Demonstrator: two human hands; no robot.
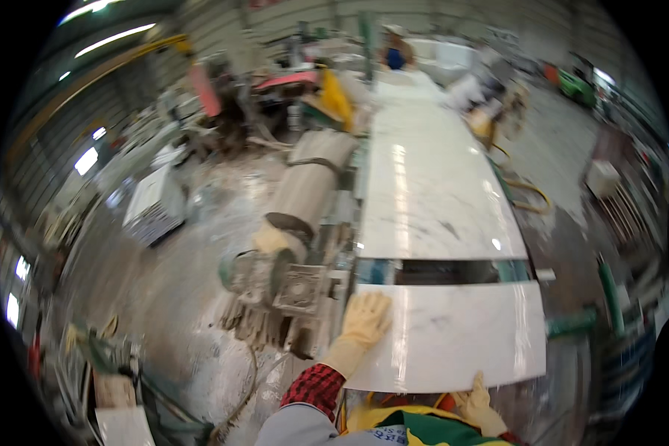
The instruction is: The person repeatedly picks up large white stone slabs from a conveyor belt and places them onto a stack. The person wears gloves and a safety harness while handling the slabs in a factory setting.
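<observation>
A polished white marble slab with faint grey veining lies right in front of me. My left hand, in a pale yellow rubber glove, rests on the slab's left edge with its fingers stretched out flat. At the near edge, right of the middle, my right hand wears a similar glove. Its fingers are apart and touch the slab's rim; part of the hand is hard to make out. Beyond a dark gap, a longer white marble slab stretches away on the same line.
Left of the line stands a long grey, dust-covered machine housing with a motor. A stack of pale slabs sits further left on the wet floor. Yellow hose loops at the right. A person stands at the far end; a green forklift is behind right.
</observation>
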